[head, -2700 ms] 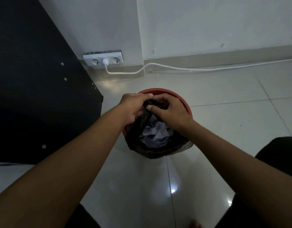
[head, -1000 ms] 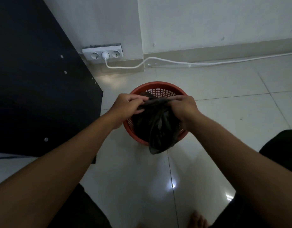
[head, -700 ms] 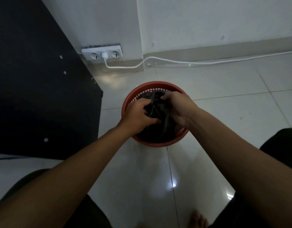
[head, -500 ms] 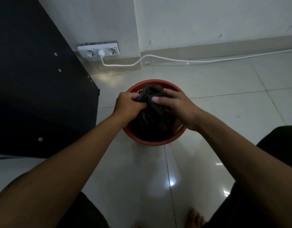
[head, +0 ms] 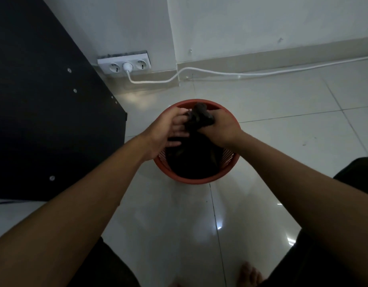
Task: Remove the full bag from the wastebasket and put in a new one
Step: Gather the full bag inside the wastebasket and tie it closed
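Head view: right hand (head: 221,129) clamped round the gathered neck of the black bag (head: 194,158), which sits inside the red wastebasket (head: 199,180). Left hand (head: 165,131) lies against the bag's side, fingers fairly straight, not gripping. Risk, as I judge it: thin, crinkly plastic could snag on the basket's mesh wall and tear, or the light round basket could lift along. Glossy tiled floor (head: 282,112) beneath.

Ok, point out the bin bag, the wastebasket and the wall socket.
bin bag (head: 194,160), head view, its dark body inside the basket
wastebasket (head: 196,181), head view, its near red rim
wall socket (head: 142,64), head view, its right outlet
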{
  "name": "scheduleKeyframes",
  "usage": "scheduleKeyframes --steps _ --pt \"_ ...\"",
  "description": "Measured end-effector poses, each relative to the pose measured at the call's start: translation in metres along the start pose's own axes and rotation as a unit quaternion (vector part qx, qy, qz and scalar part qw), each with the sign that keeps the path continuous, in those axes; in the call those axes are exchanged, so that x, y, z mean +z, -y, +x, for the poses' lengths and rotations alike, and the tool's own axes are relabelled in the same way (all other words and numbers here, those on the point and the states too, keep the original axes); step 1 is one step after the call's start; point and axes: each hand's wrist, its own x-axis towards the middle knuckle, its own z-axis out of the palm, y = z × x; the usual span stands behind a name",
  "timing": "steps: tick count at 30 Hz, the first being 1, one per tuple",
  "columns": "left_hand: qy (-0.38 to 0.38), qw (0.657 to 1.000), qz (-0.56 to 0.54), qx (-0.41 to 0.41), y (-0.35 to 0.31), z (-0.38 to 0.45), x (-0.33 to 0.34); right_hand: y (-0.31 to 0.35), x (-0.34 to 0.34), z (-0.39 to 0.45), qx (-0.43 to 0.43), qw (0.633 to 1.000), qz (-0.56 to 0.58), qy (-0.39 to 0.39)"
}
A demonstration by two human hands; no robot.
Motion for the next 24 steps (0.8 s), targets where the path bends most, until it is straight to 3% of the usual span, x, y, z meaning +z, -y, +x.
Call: scheduleKeyframes --steps 2,4,7,11,17,24 --pt "-0.073 0.996 0.017 0.05 0.005 -0.002 -0.001 -0.001 -0.004 0.005 0.021 0.998 0.052 -0.025" --pt "-0.115 0.98 0.119 0.108 0.017 0.0 -0.005 -0.003 -0.007 0.008 0.06 0.989 0.128 -0.039" --pt "-0.048 0.948 0.262 0.174 0.031 0.002 0.006 -0.005 -0.003 0.013 0.117 0.969 0.219 -0.008" --pt "-0.053 0.942 0.225 0.243 0.036 0.015 0.035 -0.002 -0.001 0.015 0.133 0.952 0.273 0.018" --pt "-0.147 0.945 0.202 0.212 0.051 0.034 0.052 0.005 -0.015 0.014 0.115 0.949 0.292 0.031" --pt "-0.184 0.941 0.198 0.203 0.057 0.046 0.05 0.018 -0.026 0.014 0.123 0.915 0.38 -0.049"
